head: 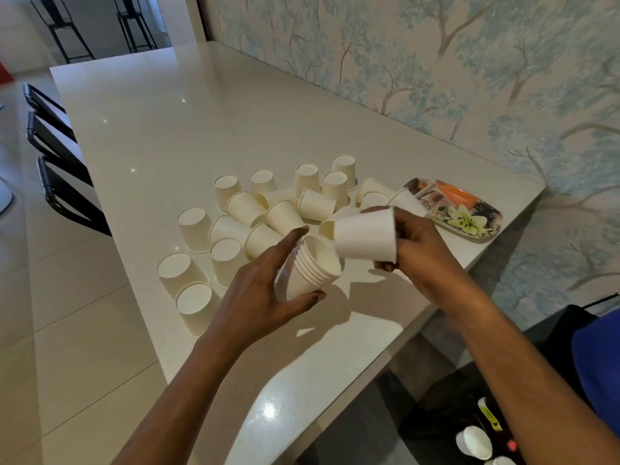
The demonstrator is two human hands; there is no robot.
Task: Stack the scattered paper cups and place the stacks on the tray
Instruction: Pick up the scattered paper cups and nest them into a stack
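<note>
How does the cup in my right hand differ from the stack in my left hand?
The cup in the right hand is single; the stack in the left hand is several cups nested. The cup lies sideways, narrow base toward the stack; the stack tilts, its open mouth toward the cup. Both are plain white paper.

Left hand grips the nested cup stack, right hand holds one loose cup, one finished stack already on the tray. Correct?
One error: the head view shows no stack on the floral tray. The rest holds: the left hand grips the nested cup stack, and the right hand holds a single paper cup.
</note>
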